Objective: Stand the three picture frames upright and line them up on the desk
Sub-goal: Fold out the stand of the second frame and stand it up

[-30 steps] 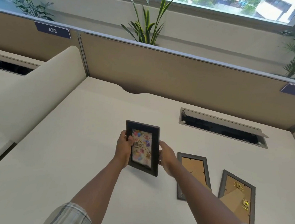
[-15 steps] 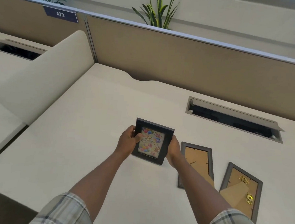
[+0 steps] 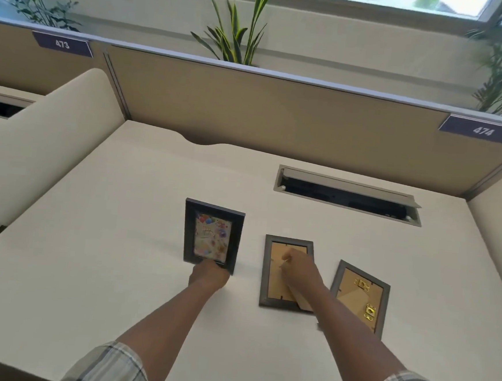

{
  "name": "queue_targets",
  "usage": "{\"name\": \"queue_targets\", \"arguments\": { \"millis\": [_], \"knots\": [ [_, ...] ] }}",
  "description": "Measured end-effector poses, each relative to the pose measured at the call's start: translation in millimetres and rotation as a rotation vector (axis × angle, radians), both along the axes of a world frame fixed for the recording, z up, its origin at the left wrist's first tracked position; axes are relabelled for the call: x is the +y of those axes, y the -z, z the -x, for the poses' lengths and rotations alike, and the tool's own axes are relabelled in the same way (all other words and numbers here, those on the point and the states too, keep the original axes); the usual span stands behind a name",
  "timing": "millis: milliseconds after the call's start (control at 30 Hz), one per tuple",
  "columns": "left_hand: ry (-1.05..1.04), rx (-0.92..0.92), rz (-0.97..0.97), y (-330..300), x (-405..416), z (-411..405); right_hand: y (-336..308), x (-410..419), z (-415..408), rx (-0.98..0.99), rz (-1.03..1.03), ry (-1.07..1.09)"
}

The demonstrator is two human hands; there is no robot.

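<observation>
- While my left hand (image 3: 209,277) rests at the bottom edge of the black frame (image 3: 212,237), I judge that frame the first risk: it stands upright with its picture towards me, but I cannot see its back stand, so I cannot tell whether it is propped or only steadied. If I let go too soon, it may tip flat onto the table (image 3: 118,255).
- My left fingers curl against the frame's lower rim; whether they pinch it or merely touch it, I cannot tell.
- My right hand (image 3: 297,267) lies loosely closed on the brown backing of the middle frame (image 3: 286,272), which is face down just right of the standing one. It seems to be working at the easel flap, though I cannot tell if it has hold of it.
- With attention split between two frames, a tug on the middle one could drag it sideways into the black frame's foot and knock it over.
- Lying tilted further right, the third frame (image 3: 359,296) is also face down, close beside my right forearm; a careless sweep could push it towards the table's near edge.
- Lining up could suffer if the stands open at different angles.
</observation>
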State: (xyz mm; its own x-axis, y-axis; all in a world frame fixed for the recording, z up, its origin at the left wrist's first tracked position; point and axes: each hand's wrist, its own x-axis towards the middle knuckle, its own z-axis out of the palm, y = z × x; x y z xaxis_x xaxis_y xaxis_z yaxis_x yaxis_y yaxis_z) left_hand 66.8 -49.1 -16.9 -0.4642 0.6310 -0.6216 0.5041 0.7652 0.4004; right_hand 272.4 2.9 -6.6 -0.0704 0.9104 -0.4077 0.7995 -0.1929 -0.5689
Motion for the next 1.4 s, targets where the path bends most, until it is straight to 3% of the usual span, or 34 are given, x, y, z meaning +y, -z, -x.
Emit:
{"name": "queue_targets", "arguments": {
  "millis": [200,300,700,833,900,1033,1100,1200,1400],
  "knots": [
    [0.074,-0.209,-0.032,10.4,14.7,-79.4,20.9,-6.6,-27.9,-0.396,-0.085,-0.255],
    [0.001,-0.224,-0.036,16.4,20.7,-92.2,30.9,-11.1,-27.3,-0.447,-0.069,-0.242],
    [-0.301,-0.453,-0.066,17.6,20.9,-91.3,18.8,9.4,-36.2,-0.286,-0.023,-0.132],
    [-0.356,-0.443,-0.156,14.6,20.6,-89.5,-1.6,9.2,-48.0,-0.004,-0.020,-0.110],
    [-0.350,-0.600,-0.147,12.7,21.1,-92.3,-11.6,7.4,-54.4,0.092,-0.058,-0.112],
    [-0.254,-1.159,-0.072,2.7,26.3,-102.2,-28.0,3.3,-70.3,0.162,-0.103,-0.119],
    [-0.187,-1.251,-0.068,-3.7,29.9,-108.9,-29.4,0.4,-76.0,0.190,-0.114,-0.109],
    [-0.192,-1.293,-0.100,-9.6,33.1,-119.6,-31.8,-4.6,-80.0,0.237,-0.113,-0.106],
    [-0.392,-1.154,-0.110,-8.2,34.8,-129.5,-47.4,-12.8,-85.7,0.237,-0.169,-0.224]
  ]
}}
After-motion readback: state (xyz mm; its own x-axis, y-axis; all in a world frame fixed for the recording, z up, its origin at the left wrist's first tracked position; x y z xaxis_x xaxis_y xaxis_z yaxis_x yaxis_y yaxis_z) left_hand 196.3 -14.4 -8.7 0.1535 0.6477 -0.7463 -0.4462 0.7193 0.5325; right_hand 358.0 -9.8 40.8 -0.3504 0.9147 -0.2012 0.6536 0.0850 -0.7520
